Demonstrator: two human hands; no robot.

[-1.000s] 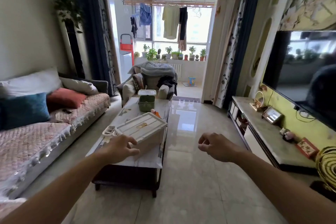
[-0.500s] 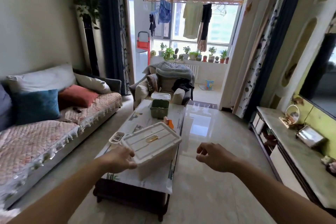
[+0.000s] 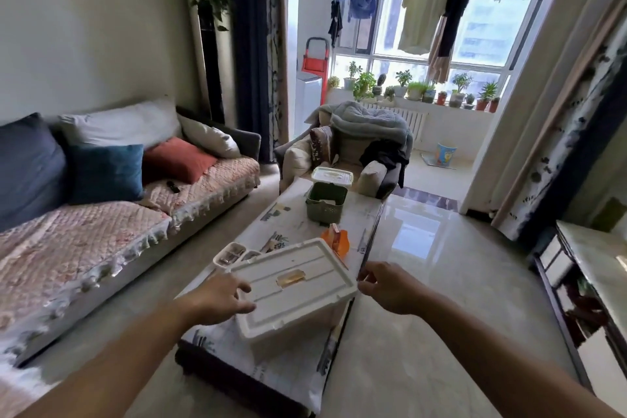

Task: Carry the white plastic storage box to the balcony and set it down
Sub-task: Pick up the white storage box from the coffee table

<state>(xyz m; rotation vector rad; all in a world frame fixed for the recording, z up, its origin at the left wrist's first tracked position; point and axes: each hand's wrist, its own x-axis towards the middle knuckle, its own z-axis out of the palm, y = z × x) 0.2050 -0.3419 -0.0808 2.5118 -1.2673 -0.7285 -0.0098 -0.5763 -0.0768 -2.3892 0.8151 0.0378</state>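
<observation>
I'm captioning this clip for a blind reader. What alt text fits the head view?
Two bare hands reach for a white plastic storage box on a coffee table: the left hand is at its left edge, the right hand at its right corner. Beyond an armchair, an open doorway leads to a sunlit balcony with hanging laundry and potted plants.

A green basket [image 3: 326, 203] and an orange item [image 3: 336, 240] sit on the desk [image 3: 295, 220]. A sofa [image 3: 112, 214] with cushions lines the left wall. Potted plants [image 3: 414, 90] fill the windowsill under hanging laundry [image 3: 424, 8].
</observation>
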